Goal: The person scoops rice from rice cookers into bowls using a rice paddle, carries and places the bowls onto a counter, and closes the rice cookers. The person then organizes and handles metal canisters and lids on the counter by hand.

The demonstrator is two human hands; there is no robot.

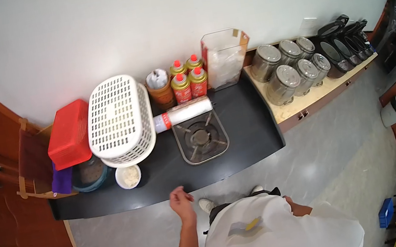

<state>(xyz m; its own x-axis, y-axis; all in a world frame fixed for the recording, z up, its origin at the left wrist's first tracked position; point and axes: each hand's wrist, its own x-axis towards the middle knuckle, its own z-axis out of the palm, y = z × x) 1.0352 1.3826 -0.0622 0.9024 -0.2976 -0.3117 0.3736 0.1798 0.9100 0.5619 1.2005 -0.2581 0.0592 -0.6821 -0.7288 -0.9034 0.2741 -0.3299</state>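
Note:
My left hand [181,202] hangs just off the front edge of the black counter [166,184]. Its fingers are loosely curled and a little apart, and I see nothing in them. The nearest item is a small white bowl [120,181] holding pale, grain-like contents, up and to the left. A portable gas stove [201,137] sits on the counter ahead. Behind it lies a roll of plastic wrap [190,111]. My right hand [289,201] is at my side by the hip, mostly covered by my white shirt, so its fingers cannot be made out.
A white slotted basket [115,117], a red basket [70,135] and a blue basin [91,176] crowd the left. Several gas canisters [189,80] and a clear box [226,60] line the wall. Glass jars [284,84] and black-handled containers [339,53] fill the wooden cabinet at right.

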